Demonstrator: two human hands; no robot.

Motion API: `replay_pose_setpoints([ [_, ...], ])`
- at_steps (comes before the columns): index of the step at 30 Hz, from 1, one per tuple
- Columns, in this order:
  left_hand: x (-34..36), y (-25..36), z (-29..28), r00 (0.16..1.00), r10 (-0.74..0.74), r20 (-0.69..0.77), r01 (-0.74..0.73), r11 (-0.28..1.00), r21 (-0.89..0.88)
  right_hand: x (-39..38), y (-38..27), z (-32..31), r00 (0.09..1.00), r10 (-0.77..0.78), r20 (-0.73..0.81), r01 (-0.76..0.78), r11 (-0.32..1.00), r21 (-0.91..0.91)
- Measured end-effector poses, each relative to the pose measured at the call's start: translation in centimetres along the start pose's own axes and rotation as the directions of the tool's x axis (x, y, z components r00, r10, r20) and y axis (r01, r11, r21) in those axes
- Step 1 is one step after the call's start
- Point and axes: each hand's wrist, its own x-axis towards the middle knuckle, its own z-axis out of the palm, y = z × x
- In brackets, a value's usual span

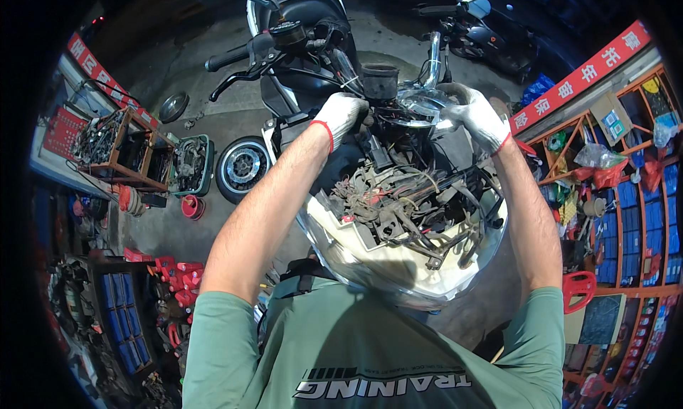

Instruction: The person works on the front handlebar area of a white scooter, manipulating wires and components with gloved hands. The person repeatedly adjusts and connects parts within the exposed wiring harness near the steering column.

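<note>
while gripping clear piece (421,104), likely light, stiff, easily cracked, in right hand (479,117), upper middle, hold edges; cannot tell about left hand's grip (343,119).

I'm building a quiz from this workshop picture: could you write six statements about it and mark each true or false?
1. The left hand and right hand both wear white gloves. True.
2. The right hand is on the black lever. False: it is at a shiny part; the lever is untouched.
3. A tangle of wires shows between the forearms. True.
4. The shirt is orange. False: the shirt is green.
5. A red bucket stands on the floor at the left. True.
6. The banner at the right is blue. False: that banner is red.
</note>
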Motion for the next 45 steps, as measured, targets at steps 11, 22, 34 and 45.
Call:
replay_pose_setpoints([
  [11,3.0,-1.9,-0.5,0.994,0.099,-0.038,-0.097,0.994,0.043,0.6,-1.1,0.6,1.0,0.015,-0.003,-0.015,1.0,0.024],
  [22,1.1,-0.8,0.8,1.0,-0.021,0.0,0.02,0.968,-0.25,0.1,-1.5,0.6,1.0,0.02,-0.001,-0.02,0.994,-0.109],
  [34,1.6,-1.3,0.8,0.998,-0.064,-0.001,0.061,0.95,-0.306,-0.2,-0.8,-1.1,0.992,0.076,0.098,-0.074,0.997,-0.023],
  [45,1.3,-1.6,1.1,0.998,-0.064,-0.016,0.054,0.931,-0.362,-0.2,-1.4,-0.8,0.993,0.114,0.027,-0.115,0.992,0.045],
])
